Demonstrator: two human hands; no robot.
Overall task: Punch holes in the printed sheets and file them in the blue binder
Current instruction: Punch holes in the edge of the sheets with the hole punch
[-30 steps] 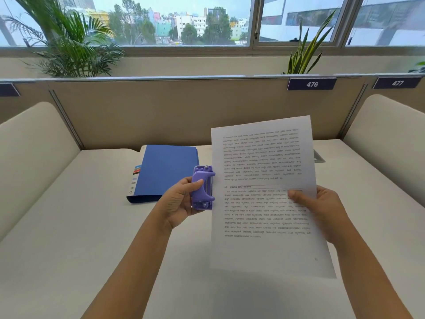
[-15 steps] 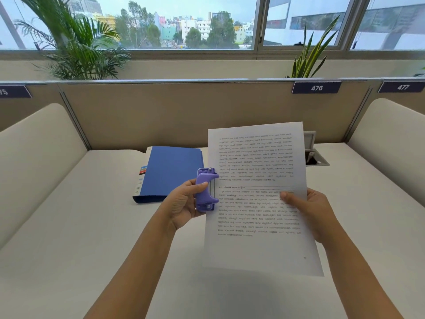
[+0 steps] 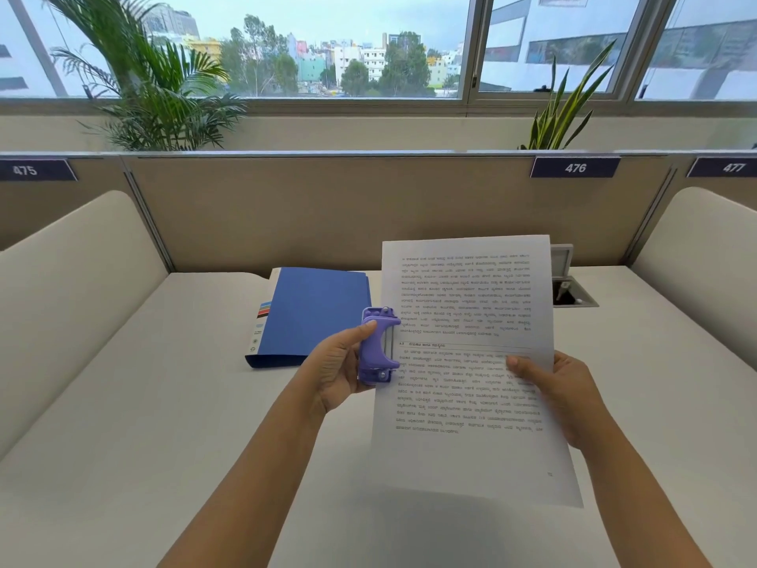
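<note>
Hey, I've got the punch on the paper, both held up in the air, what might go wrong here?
The printed sheet hangs above the desk, pinched only by your right hand, so it may flex and slip crooked in the purple hole punch held by your left hand. The holes might then miss the rings of the blue binder.

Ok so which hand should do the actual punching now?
Left. The left hand already grips the purple punch on the sheet's left edge; the right hand only steadies the sheet's other edge.

binder (image 3: pixel 315 313) on desk (image 3: pixel 123 403) | punch (image 3: pixel 379 346) at sheet's (image 3: pixel 467 362) left edge, before binder
</note>
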